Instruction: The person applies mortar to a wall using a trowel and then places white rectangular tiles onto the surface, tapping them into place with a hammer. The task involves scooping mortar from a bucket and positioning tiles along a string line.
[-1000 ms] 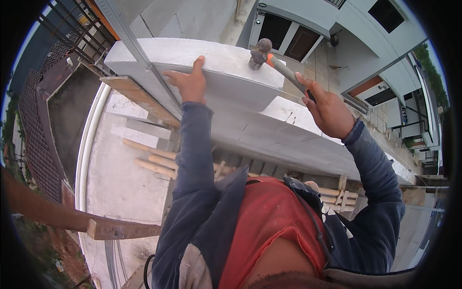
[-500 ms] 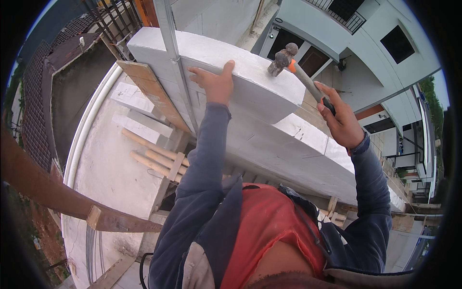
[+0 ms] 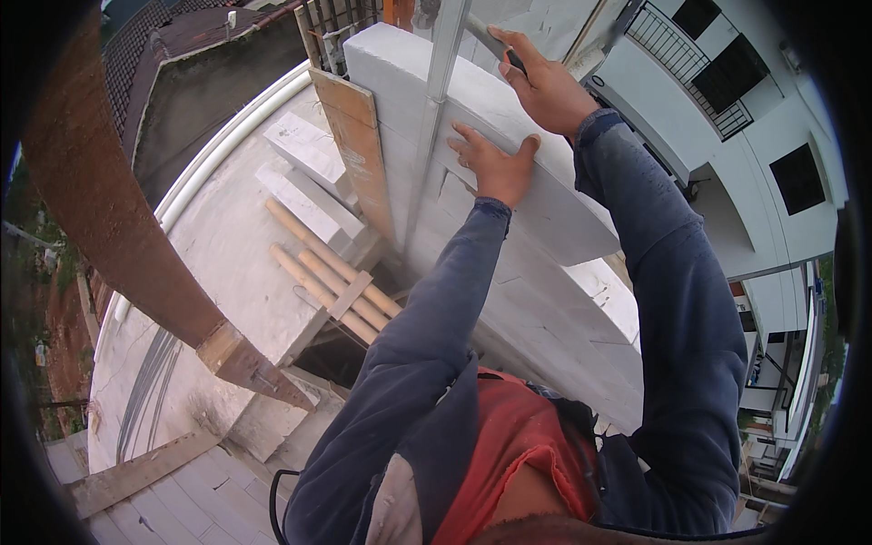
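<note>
A long white lightweight concrete block (image 3: 563, 204) tops the block wall (image 3: 518, 282) in front of me. My left hand (image 3: 500, 168) lies against its near face, fingers spread and thumb toward the upper edge. My right hand (image 3: 549, 91) grips a mallet by its handle (image 3: 481, 33), above the far left part of the block. The mallet's grey, crusted head is partly hidden behind an upright metal channel (image 3: 440, 77) that stands against the wall's near side.
Left of the wall leans a wooden board (image 3: 352, 136). Beside it, loose white blocks (image 3: 304, 195) and round wooden poles (image 3: 318, 272) lie on a pale curved slab (image 3: 204, 272). A brown beam (image 3: 127, 218) crosses at left. White buildings (image 3: 772, 109) stand beyond the wall.
My right hand has carried the mallet leftward along the block, from its right end to near the metal channel. The view has turned; my left hand still rests on the block's near face.
</note>
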Demonstrator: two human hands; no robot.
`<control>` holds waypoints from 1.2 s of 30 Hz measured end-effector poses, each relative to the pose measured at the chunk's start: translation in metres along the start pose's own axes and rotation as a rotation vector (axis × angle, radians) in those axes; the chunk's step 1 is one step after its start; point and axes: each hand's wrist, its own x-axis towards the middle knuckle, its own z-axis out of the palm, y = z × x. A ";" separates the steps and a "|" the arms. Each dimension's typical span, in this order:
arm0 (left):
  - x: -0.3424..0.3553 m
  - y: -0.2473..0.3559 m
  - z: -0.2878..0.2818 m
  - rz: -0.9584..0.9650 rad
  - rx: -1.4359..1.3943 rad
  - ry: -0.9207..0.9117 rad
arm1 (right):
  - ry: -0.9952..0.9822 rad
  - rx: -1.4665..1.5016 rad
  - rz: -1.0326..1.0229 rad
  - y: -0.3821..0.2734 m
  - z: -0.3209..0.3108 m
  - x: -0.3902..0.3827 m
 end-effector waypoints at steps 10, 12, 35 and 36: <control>0.003 0.006 -0.018 0.011 0.005 -0.019 | 0.103 0.112 0.240 -0.048 -0.040 -0.105; 0.007 -0.005 -0.015 0.025 0.024 -0.008 | 0.281 0.208 0.309 -0.046 -0.038 -0.176; 0.002 0.001 -0.009 0.039 -0.151 -0.133 | 1.646 1.530 0.864 -0.008 0.082 -0.429; 0.007 -0.001 -0.009 0.028 -0.159 -0.156 | 1.431 1.643 0.957 -0.035 0.099 -0.400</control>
